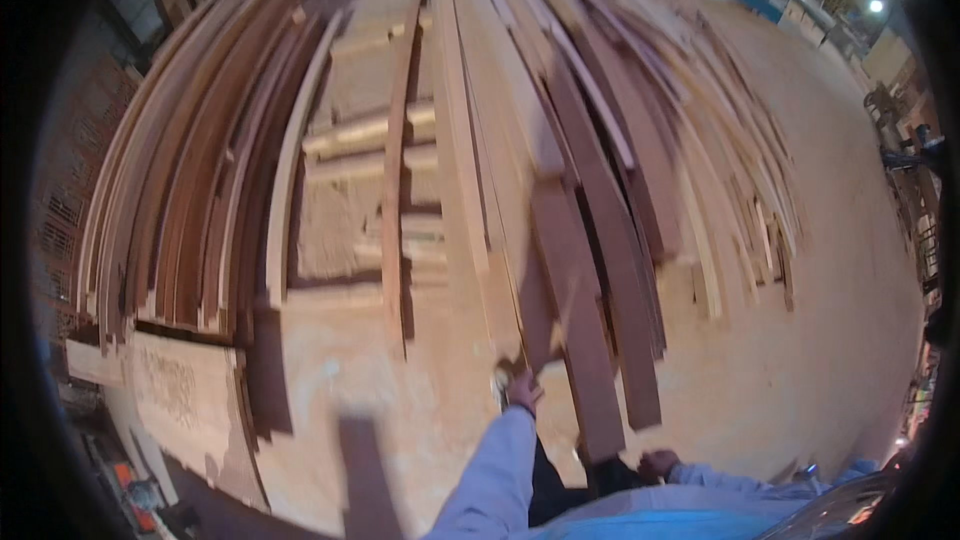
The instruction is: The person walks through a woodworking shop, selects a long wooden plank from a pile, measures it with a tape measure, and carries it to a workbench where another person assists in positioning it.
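Both hands (524, 392) sit near plank ends (597, 430), contact unclear; floor (830, 270) spreads right.

Your left sleeve (488, 480) is pale lavender-blue; cloth at the bottom edge (650, 527), brighter blue. Your nearest board (575, 315): dull purplish brown. Long middle board (466, 150): pale tan. Left stack (195, 180): mostly reddish brown, paler strips. Lower-left panel (195, 415): cream, darker mottled patch. Floor (840, 240): sandy tan.
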Motion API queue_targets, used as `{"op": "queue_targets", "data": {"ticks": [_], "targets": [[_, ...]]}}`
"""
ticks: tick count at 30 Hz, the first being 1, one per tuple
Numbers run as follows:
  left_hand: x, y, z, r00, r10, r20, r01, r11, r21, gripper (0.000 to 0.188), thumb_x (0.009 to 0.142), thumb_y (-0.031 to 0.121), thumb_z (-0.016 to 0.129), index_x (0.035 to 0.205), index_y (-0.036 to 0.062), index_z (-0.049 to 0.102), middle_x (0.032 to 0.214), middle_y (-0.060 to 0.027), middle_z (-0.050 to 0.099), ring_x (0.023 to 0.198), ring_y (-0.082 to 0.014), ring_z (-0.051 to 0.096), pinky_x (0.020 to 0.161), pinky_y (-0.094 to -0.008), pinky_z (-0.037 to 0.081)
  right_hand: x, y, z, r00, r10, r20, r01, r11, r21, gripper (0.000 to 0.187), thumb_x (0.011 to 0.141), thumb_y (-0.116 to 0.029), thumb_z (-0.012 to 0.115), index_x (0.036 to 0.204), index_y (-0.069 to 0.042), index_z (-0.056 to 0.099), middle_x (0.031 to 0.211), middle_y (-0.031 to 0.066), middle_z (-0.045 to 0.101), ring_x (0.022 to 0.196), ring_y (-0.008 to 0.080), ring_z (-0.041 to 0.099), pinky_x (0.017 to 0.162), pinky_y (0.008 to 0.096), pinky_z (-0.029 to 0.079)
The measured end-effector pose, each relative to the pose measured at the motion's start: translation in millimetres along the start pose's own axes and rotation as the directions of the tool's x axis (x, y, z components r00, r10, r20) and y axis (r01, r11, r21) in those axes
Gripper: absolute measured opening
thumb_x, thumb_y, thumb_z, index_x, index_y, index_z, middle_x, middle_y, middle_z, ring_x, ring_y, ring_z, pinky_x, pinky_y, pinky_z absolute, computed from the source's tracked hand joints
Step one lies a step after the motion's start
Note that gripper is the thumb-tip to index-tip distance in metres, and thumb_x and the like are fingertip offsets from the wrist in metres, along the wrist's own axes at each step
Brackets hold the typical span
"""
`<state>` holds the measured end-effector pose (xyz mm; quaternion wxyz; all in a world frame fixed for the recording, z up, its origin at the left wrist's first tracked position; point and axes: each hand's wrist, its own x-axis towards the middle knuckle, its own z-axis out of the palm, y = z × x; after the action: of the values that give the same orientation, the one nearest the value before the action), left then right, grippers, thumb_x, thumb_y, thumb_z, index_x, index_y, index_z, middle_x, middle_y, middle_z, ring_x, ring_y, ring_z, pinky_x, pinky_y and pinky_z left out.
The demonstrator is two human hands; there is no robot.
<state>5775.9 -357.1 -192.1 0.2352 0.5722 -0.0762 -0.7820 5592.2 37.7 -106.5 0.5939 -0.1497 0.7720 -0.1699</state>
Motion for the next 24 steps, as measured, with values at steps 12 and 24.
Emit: {"op": "queue_targets", "data": {"ticks": [12, 24], "targets": [[17.3, 39.3, 22.8, 0.941, -0.322, 0.108, 0.335, 0.933, -0.135, 0.056, 0.084, 0.04, 0.071, 0.127, 0.0116, 0.05, 0.131, -0.0116, 0.048, 0.128, -0.0348, 0.038, 0.107, -0.0564, 0.035, -15.9, -157.6, 27.9, 0.815, 0.574, -0.075, -0.492, 0.755, 0.435, 0.051, 0.09, -0.04, 0.056, 0.117, 0.004, 0.051, 0.1, 0.0276, 0.064, 0.084, 0.041, 0.067, 0.067, 0.0527, 0.058], [1.6, 6.6, 28.8, 0.976, -0.182, 0.118, 0.21, 0.932, -0.296, 0.054, 0.095, 0.054, 0.046, 0.129, 0.0121, 0.048, 0.135, -0.0084, 0.051, 0.124, -0.0286, 0.048, 0.102, -0.0536, 0.04, 41.9, -79.9, 72.6, 0.879, 0.445, 0.17, -0.27, 0.172, 0.947, 0.056, 0.098, -0.051, 0.031, 0.128, -0.008, 0.052, 0.121, 0.0133, 0.059, 0.107, 0.029, 0.059, 0.087, 0.0479, 0.051]]}}
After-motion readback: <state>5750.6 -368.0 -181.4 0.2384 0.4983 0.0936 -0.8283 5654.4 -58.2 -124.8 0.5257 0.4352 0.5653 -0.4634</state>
